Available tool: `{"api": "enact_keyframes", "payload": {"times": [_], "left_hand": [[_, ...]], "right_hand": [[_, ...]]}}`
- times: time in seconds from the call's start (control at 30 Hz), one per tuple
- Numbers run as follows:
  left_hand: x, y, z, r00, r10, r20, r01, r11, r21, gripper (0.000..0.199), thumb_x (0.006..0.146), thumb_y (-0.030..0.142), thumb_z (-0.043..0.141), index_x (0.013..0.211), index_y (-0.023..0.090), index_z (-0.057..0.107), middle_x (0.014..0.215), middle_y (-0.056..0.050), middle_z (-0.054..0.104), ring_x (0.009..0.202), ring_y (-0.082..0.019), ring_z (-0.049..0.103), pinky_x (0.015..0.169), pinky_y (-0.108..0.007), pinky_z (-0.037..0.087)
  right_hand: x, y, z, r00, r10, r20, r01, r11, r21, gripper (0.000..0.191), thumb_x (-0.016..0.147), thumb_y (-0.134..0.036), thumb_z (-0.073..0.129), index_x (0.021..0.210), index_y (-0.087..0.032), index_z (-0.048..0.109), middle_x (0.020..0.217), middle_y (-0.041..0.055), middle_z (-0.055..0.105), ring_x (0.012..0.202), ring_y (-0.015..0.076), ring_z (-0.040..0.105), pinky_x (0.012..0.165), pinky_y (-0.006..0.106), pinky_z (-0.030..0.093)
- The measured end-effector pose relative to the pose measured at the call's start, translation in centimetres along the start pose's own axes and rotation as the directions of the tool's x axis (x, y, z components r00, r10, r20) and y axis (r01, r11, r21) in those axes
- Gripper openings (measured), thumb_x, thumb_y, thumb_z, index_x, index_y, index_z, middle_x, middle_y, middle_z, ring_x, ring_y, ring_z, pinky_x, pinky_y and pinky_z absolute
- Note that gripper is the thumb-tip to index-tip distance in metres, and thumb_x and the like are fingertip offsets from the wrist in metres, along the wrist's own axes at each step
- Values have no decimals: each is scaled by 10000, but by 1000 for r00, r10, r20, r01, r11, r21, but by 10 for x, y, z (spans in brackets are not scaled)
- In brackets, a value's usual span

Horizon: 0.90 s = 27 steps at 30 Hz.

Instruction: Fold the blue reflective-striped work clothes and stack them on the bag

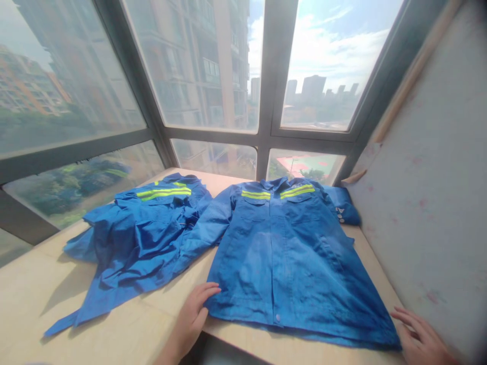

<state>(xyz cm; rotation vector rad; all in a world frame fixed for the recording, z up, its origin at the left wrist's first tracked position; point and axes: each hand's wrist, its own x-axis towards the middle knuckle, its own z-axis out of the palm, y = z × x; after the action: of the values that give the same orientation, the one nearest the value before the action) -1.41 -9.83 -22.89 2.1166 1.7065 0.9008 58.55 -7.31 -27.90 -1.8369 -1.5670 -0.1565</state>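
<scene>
A blue work jacket [262,258] with yellow-green reflective strips lies front up, its collar toward the windows and its hem toward me. My left hand [194,309] rests at the hem's left corner, fingertips touching the cloth and thumb apart. Beside the right hem corner is my right hand [418,334], fingers stretched toward the edge and only partly in view. The jacket's left-side sleeve reaches onto a second blue jacket [140,228], which lies crumpled to the left. The sleeve on the other side is mostly hidden.
Both garments lie on a pale wooden surface [152,317]. A folded blue item with white lettering [344,205] sits behind the jacket at the right. Framed windows [213,66] border the far and left sides; a patterned wall [426,203] rises on the right.
</scene>
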Motion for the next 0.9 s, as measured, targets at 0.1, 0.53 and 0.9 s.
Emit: {"api": "enact_keyframes", "payload": {"times": [0.1, 0.53, 0.9], "left_hand": [[28, 2, -1, 993, -100, -58, 103, 993, 51, 414, 868, 169, 428, 1144, 206, 733, 1226, -106, 708, 1166, -256, 664, 1050, -451, 542], [108, 42, 58, 999, -37, 38, 12, 857, 515, 497, 955, 381, 558, 1427, 227, 575, 1564, -134, 458, 1455, -373, 380, 1172, -595, 315], [88, 19, 66, 996, -56, 72, 8, 841, 541, 557, 983, 419, 500, 1515, 255, 479, 1617, -106, 384, 1486, -358, 342, 1190, -593, 270]], "right_hand": [[27, -29, 12, 996, -93, 19, 93, 996, 9, 374, 873, -430, 449, 1052, -224, 704, 1177, 97, 719, 963, 307, 715, 834, 449, 570], [64, -104, 115, 881, -421, 214, 421, 906, 51, 398, 970, -379, 436, 1192, -165, 689, 1327, 155, 650, 1279, 320, 569, 1069, 505, 465], [42, -94, 112, 892, -376, 251, 382, 924, 24, 438, 984, -398, 419, 1268, -164, 656, 1406, 146, 609, 1337, 326, 528, 1106, 517, 425]]}}
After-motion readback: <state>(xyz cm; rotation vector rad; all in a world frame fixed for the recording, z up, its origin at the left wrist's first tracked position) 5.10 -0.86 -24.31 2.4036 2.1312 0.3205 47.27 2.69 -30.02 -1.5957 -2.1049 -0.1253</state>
